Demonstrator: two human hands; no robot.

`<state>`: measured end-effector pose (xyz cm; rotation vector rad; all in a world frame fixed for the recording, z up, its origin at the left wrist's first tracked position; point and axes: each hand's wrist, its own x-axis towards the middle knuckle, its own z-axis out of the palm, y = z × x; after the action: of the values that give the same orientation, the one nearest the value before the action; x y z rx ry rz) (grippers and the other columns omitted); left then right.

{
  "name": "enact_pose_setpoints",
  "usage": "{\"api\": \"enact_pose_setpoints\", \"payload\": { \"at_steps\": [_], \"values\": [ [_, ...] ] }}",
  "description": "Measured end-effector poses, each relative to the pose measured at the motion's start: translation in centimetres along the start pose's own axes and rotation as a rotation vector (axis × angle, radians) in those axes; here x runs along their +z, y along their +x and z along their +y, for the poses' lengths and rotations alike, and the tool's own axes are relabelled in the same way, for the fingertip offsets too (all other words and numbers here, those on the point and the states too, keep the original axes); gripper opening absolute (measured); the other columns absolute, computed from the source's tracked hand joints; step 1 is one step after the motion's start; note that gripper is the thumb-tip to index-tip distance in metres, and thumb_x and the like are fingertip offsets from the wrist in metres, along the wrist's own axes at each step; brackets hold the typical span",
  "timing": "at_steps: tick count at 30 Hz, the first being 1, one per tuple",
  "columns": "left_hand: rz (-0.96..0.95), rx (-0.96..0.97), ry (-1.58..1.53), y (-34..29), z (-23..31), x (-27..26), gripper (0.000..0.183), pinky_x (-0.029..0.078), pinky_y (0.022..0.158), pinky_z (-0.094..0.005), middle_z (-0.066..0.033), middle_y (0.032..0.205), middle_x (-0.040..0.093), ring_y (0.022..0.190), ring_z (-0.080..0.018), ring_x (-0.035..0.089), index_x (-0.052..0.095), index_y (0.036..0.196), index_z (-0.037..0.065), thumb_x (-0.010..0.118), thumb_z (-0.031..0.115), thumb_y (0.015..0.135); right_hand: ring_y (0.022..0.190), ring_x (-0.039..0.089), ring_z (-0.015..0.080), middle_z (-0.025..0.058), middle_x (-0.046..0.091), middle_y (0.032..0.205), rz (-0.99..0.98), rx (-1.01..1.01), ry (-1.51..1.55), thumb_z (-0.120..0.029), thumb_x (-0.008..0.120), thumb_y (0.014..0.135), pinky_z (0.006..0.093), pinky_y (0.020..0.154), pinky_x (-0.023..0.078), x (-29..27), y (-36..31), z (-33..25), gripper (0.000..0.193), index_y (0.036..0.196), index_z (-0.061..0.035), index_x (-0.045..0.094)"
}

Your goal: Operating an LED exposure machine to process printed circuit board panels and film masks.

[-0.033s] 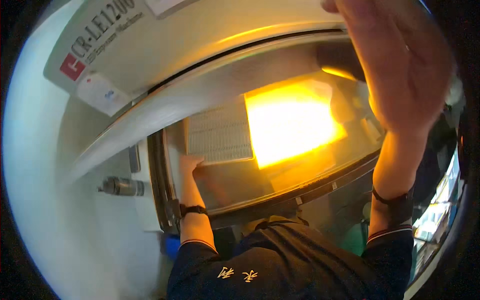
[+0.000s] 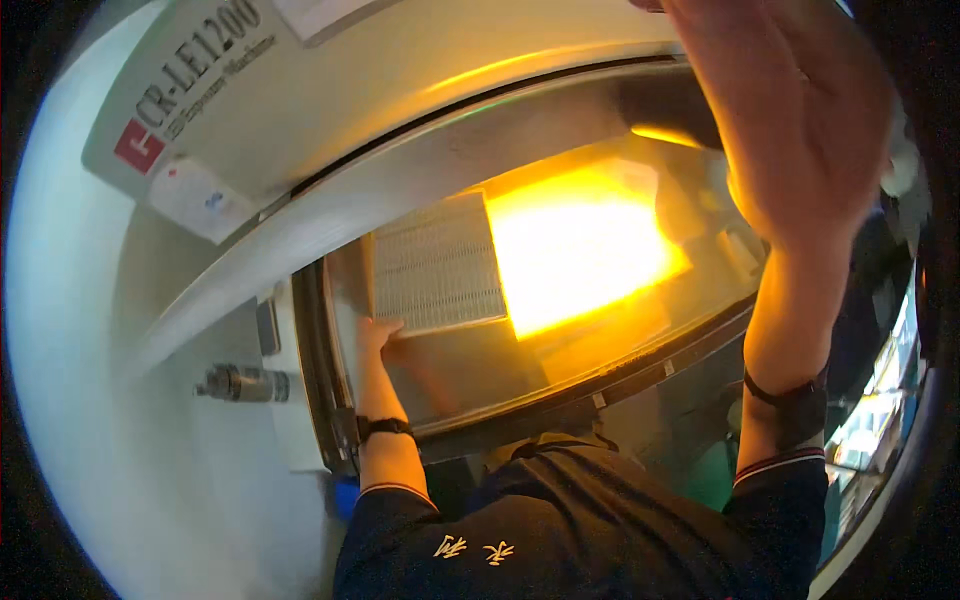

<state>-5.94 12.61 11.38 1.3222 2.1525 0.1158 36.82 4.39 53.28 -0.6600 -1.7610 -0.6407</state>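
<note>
A pale panel with rows of fine marks (image 2: 435, 260) lies on the glass bed of the exposure machine (image 2: 480, 365). My left hand (image 2: 381, 330) is at the panel's near left corner, its thumb pointing right along the near edge. Its other fingers cannot be made out. Beside the panel, on the right, a sheet (image 2: 580, 260) glows bright yellow-white, lit so strongly that no detail shows. Raised close to the camera at the upper right is my right hand (image 2: 800, 120). Most of its fingers are cut off by the top edge, so what it touches is hidden.
A curved grey lid edge (image 2: 400, 175) arches over the bed's far side, below the machine's pale front (image 2: 420, 60). The bed has a dark raised frame (image 2: 315, 350). Left of it are a dark bottle-like cylinder (image 2: 245, 383) and a small dark flat object (image 2: 268, 327).
The view has shifted very slightly. Both hands, the panel and the glowing sheet keep their places relative to one another.
</note>
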Motion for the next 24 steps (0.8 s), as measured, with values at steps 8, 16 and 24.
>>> {"api": "enact_pose_setpoints", "payload": {
  "at_steps": [8,16,24],
  "values": [
    [-0.363,0.343,-1.236,0.4,-3.6,6.8,0.054,0.051,0.092,-0.0392,-0.0124,0.132,0.052,0.110,-0.0258,0.059,0.042,0.138,0.002,0.062,-0.004,0.088,0.132,0.044,0.0306,0.0187,0.047,0.143,-0.063,0.242,-0.529,-0.026,0.062,0.091,0.0414,0.107,0.034,-1.6,-13.1,-3.9,0.056,0.138,-0.0009,0.048],
    [-0.666,0.506,-1.084,-9.6,-1.0,6.4,0.049,0.049,0.091,-0.0363,-0.0108,0.120,0.059,0.108,-0.0227,0.060,0.051,0.129,0.001,0.060,-0.005,0.081,0.130,0.046,0.0283,0.0123,0.047,0.143,0.116,1.960,0.200,-0.033,0.059,0.098,0.0420,0.107,0.039,-3.5,-47.2,-27.5,0.061,0.146,-0.0032,0.036],
    [-1.355,0.652,-0.653,-18.5,-4.4,9.3,0.048,0.050,0.091,-0.0388,-0.0138,0.112,0.066,0.100,-0.0258,0.065,0.055,0.124,-0.007,0.064,0.009,0.079,0.100,0.062,0.0178,0.0077,0.067,0.109,0.788,2.499,0.201,-0.034,0.066,0.094,0.0328,0.089,0.049,-8.7,-40.4,-46.0,0.044,0.118,0.0027,0.064]
  ]
}}
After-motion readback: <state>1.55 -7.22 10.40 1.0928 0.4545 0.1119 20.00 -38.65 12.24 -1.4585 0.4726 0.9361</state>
